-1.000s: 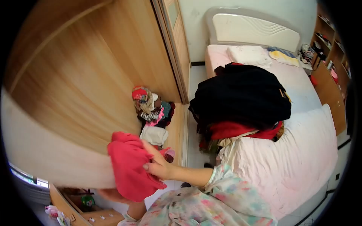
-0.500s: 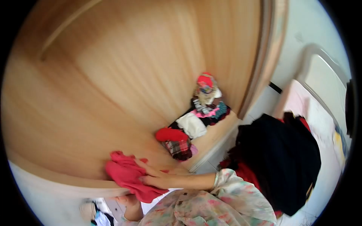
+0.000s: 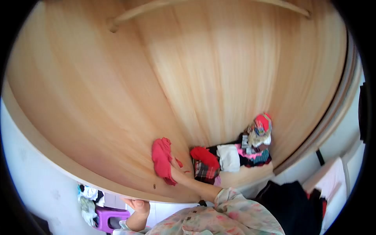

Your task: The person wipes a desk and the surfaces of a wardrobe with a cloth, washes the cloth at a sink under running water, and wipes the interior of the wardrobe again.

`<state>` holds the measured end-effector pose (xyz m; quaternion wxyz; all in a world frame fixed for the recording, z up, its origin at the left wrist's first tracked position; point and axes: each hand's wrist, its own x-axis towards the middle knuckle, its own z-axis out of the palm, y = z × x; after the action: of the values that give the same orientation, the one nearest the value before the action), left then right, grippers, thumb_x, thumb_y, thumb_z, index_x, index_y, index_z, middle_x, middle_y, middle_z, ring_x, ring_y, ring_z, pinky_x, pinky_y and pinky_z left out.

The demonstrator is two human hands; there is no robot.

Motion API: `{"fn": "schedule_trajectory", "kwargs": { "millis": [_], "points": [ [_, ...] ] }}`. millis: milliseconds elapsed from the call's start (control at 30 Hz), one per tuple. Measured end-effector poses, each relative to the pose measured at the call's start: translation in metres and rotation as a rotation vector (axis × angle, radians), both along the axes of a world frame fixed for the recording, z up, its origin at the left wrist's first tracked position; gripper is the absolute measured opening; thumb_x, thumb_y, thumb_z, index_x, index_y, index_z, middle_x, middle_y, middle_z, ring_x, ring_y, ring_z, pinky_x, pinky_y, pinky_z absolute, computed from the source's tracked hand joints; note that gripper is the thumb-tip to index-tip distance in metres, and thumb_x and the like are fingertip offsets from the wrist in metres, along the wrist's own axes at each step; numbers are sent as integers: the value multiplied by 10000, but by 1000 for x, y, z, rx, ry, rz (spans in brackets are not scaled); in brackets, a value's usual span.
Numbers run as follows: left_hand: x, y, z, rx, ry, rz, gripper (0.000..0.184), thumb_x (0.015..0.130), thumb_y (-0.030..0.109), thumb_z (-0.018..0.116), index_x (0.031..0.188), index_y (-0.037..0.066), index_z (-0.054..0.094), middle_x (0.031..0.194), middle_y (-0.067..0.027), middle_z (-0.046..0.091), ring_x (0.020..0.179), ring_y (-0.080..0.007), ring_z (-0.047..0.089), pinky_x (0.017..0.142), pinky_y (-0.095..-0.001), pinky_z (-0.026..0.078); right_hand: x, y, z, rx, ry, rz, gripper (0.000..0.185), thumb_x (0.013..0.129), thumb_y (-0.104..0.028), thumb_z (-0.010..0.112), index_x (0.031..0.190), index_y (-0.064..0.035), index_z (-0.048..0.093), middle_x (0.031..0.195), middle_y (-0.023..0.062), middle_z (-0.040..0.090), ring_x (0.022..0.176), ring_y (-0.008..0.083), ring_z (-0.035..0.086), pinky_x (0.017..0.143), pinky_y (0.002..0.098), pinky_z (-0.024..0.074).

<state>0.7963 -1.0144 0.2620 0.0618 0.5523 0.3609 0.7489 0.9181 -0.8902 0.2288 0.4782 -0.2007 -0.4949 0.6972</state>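
My right hand (image 3: 177,172) presses a crumpled red cloth (image 3: 161,159) flat to the inner side wall of a wooden wardrobe (image 3: 117,129). The cloth covers most of its fingers. Lower down, my left hand (image 3: 138,206) grips the front edge of that same side panel, its fingers partly hidden by the wood. To the right of the cloth, folded clothes lie on the wardrobe floor: a red piece (image 3: 204,156), a plaid piece (image 3: 206,171) and a white piece (image 3: 228,158). Beyond them sits a small pile with a pink-red cap (image 3: 263,122) on top.
A hanging rod (image 3: 156,8) crosses the wardrobe's upper part. Dark clothes (image 3: 290,205) are heaped at the lower right, by a bed with pink bedding (image 3: 327,176). At the lower left stands a purple stool (image 3: 102,219) beside a bundle of light clothes (image 3: 88,207).
My view has swung left, so the clothes show further right. The red cloth has shifted with my right hand from near the panel's front edge deeper along the side wall. My left hand stays at the edge.
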Motion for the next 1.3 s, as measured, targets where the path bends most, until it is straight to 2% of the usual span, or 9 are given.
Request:
{"fn": "schedule_trajectory", "kwargs": {
  "millis": [167, 300, 500, 667, 800, 900, 1033, 1133, 1300],
  "points": [
    [34, -14, 25, -74, 60, 223, 950, 806, 588, 556, 1385, -47, 151, 1385, -160, 295, 1268, -248, 333, 1037, -384, 275, -27, 33, 105, 636, 108, -142, 878, 775, -149, 622, 1423, 33, 59, 1490, 240, 43, 1394, 345, 24, 1125, 406, 79],
    [68, -11, 37, -20, -54, 397, 936, 804, 580, 565, 1388, -37, 171, 1389, -164, 303, 1272, -259, 338, 1048, -388, 274, -38, 84, 186, 1143, 187, -438, 841, 661, -126, 637, 1387, -15, 227, 1439, 237, 234, 1375, 377, 138, 1111, 434, 155],
    [76, -6, 31, 43, -76, 528, 961, 811, 579, 570, 1389, -62, 146, 1405, -195, 281, 1278, -267, 337, 1033, -388, 298, -46, 164, 48, 54, -16, -243, 650, 853, -191, 556, 1392, -10, 240, 1348, 179, 400, 1263, 296, 369, 1034, 360, 293],
    [81, -4, 30, 71, -122, 541, 929, 815, 545, 587, 1375, -72, 176, 1363, -204, 348, 1246, -275, 382, 1016, -387, 320, -33, 114, -17, -4, -46, -194, 724, 807, -203, 605, 1399, -13, 233, 1389, 197, 345, 1303, 331, 304, 1056, 386, 265],
    [82, -10, 33, 52, -181, 484, 904, 810, 505, 610, 1362, -85, 203, 1327, -212, 390, 1219, -274, 418, 996, -375, 344, -28, 76, 84, 495, 25, -197, 784, 771, -212, 645, 1405, -15, 228, 1421, 211, 300, 1336, 358, 252, 1074, 407, 242],
    [83, -11, 35, 49, -194, 496, 898, 797, 488, 626, 1353, -91, 224, 1306, -216, 409, 1209, -275, 431, 985, -368, 357, -24, 49, 208, 1260, 225, -370, 819, 697, -243, 667, 1378, -8, 277, 1425, 244, 281, 1347, 420, 207, 1047, 494, 259],
    [84, -10, 35, 19, -217, 512, 903, 788, 501, 624, 1350, -92, 238, 1311, -223, 404, 1219, -280, 424, 993, -375, 349, -41, 68, 282, 1425, 305, -449, 762, 676, -303, 626, 1341, -60, 346, 1428, 225, 286, 1340, 398, 248, 970, 567, 321],
    [85, -8, 38, 16, -225, 592, 913, 788, 523, 614, 1354, -89, 241, 1330, -229, 386, 1223, -287, 420, 1004, -385, 337, -68, 142, 241, 869, 358, -236, 680, 756, -263, 590, 1343, -31, 338, 1332, 205, 435, 1217, 335, 443, 965, 392, 392],
    [96, 3, 44, 159, -196, 665, 770, 861, 450, 556, 1348, -75, 273, 1395, -222, 319, 1295, -302, 330, 1063, -405, 269, -51, 246, 99, 390, -48, -420, 475, 888, -117, 510, 1315, 31, 364, 1236, 194, 526, 1147, 287, 505, 993, 346, 366]
  ]
}}
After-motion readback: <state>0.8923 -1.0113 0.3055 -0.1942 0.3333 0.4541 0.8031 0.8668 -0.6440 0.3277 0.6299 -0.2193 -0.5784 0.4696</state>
